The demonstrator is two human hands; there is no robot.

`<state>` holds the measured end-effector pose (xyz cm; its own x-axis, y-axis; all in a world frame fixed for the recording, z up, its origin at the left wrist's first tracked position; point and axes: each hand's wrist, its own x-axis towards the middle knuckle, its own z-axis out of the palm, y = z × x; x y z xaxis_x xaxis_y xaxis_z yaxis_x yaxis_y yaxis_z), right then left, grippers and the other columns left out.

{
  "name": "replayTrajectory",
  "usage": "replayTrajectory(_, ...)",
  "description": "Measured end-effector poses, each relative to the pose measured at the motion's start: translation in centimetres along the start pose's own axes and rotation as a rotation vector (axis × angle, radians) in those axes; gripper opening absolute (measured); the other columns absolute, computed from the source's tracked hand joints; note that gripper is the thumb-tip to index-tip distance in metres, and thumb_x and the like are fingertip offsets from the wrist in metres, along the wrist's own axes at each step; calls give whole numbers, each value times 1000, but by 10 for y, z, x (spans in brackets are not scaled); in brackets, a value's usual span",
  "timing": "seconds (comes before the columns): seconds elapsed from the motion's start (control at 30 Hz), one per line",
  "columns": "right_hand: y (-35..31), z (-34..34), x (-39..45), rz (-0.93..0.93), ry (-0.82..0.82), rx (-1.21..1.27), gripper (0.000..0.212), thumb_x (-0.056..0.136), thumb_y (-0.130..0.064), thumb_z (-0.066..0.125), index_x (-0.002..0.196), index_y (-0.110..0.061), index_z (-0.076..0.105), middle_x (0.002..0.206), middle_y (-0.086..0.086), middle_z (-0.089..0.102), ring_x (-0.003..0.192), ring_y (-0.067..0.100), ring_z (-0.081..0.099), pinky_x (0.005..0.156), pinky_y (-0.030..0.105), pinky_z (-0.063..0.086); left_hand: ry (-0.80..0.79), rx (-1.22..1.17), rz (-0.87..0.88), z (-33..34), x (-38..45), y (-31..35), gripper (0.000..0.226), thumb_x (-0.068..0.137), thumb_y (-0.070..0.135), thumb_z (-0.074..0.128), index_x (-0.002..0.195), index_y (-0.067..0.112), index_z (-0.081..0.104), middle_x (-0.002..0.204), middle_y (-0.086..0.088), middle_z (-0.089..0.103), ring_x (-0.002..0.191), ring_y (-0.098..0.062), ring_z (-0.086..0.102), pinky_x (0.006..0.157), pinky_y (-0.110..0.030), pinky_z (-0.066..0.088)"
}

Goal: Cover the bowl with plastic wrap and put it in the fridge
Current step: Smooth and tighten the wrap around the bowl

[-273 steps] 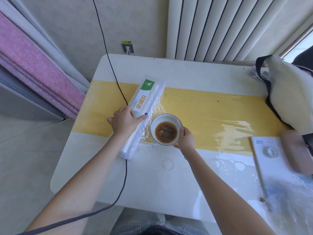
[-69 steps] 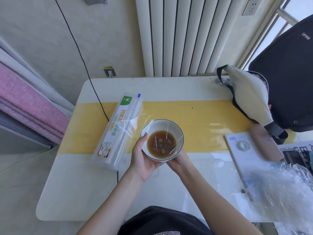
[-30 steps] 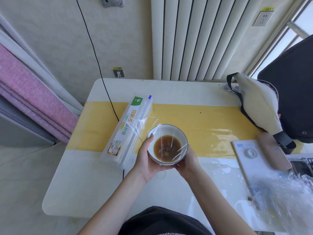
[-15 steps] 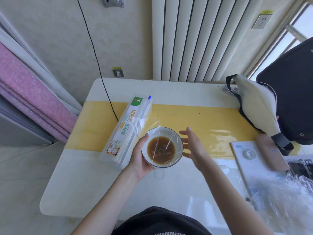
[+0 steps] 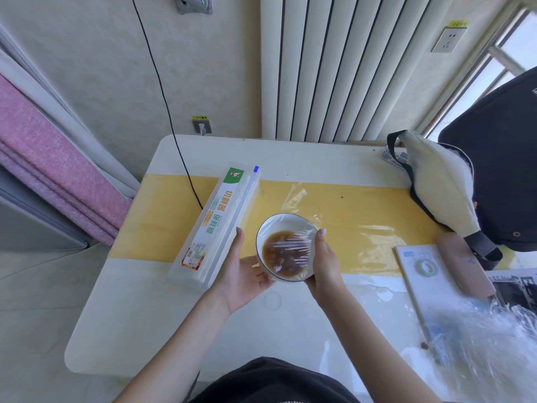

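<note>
A white bowl (image 5: 273, 226) with a dark rim holds brown liquid and is tilted toward me above the table. Clear plastic wrap (image 5: 290, 245) is stretched over its top, with a loose flap trailing off the far side. My left hand (image 5: 242, 271) cups the bowl from below on the left. My right hand (image 5: 325, 261) grips its right side, thumb on the rim. The plastic wrap dispenser box (image 5: 216, 225) lies on the table just left of the bowl. No fridge is in view.
The white table (image 5: 151, 309) has a yellow band across it. A black cable (image 5: 174, 135) runs down the wall onto it. A cream bag (image 5: 436, 181), a booklet (image 5: 427, 274) and crumpled plastic film (image 5: 488, 338) lie at the right. A radiator stands behind.
My right hand, open beside the bowl half a second ago, has come back onto its right side. The bowl has tipped toward me, and my left hand now cups it from below.
</note>
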<state>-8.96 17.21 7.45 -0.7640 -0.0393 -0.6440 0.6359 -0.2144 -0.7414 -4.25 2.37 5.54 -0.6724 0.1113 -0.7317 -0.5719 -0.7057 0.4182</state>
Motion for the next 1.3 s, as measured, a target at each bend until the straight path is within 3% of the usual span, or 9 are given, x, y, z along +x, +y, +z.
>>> replayTrajectory(0.1,6,7,-5,-50,33,90,50,96,-57,32,132,-27,49,124,0,62,115,21,60,89,37,53,-61,142,67,12,-2,-13,87,66,78,54,132,20,56,131,-6,61,122,-27,54,106,-61,29)
replayTrajectory(0.2,16,11,-3,-64,50,-7,51,95,-59,29,131,-30,47,133,-3,56,125,18,51,106,42,40,-122,-14,188,28,-7,-14,53,81,57,56,108,14,72,120,-16,67,115,-33,61,107,-61,33)
replayTrajectory(0.33,-4,-3,4,-109,90,-209,43,96,-53,34,109,-21,59,117,-2,61,110,17,53,90,33,37,15,-51,250,27,-9,1,45,86,50,54,103,10,66,103,-17,70,105,-35,63,100,-56,44)
replayTrajectory(0.5,-46,-14,19,-153,-21,-430,56,89,-64,41,107,-15,59,97,0,64,82,16,58,77,34,48,122,-13,212,15,-6,0,53,80,62,54,103,15,65,98,-14,70,94,-32,67,83,-48,54)
replayTrajectory(0.77,-28,2,32,-587,201,-702,33,101,-27,40,76,-12,55,58,-8,48,55,7,45,52,20,34,59,116,192,12,-10,-3,45,81,57,56,106,21,66,91,-8,74,88,-26,68,86,-45,52)
replayTrajectory(0.93,-38,-7,39,-245,82,-299,36,100,-35,42,73,-15,55,48,-4,29,32,10,28,38,15,22,-14,107,181,9,-13,-4,51,71,55,66,109,21,66,101,-12,70,98,-31,65,93,-53,47)
replayTrajectory(1.1,-31,-16,38,-142,9,-276,36,101,-36,42,74,-14,54,37,-8,33,27,9,27,32,12,21,-26,116,166,11,-13,-6,47,72,54,62,103,20,69,102,-12,70,99,-30,65,97,-54,44)
replayTrajectory(1.23,-22,-16,35,-14,-29,-291,36,97,-36,49,66,-17,52,54,0,45,48,18,40,54,24,35,-47,146,149,16,-15,-6,68,68,57,67,121,15,63,122,-17,65,115,-35,60,103,-58,38)
replayTrajectory(1.3,-19,-13,33,73,-68,-251,20,94,-30,52,80,-16,56,68,2,50,61,20,47,71,31,38,-69,145,127,18,-14,-7,78,65,59,68,127,15,58,128,-18,61,119,-36,57,104,-60,37)
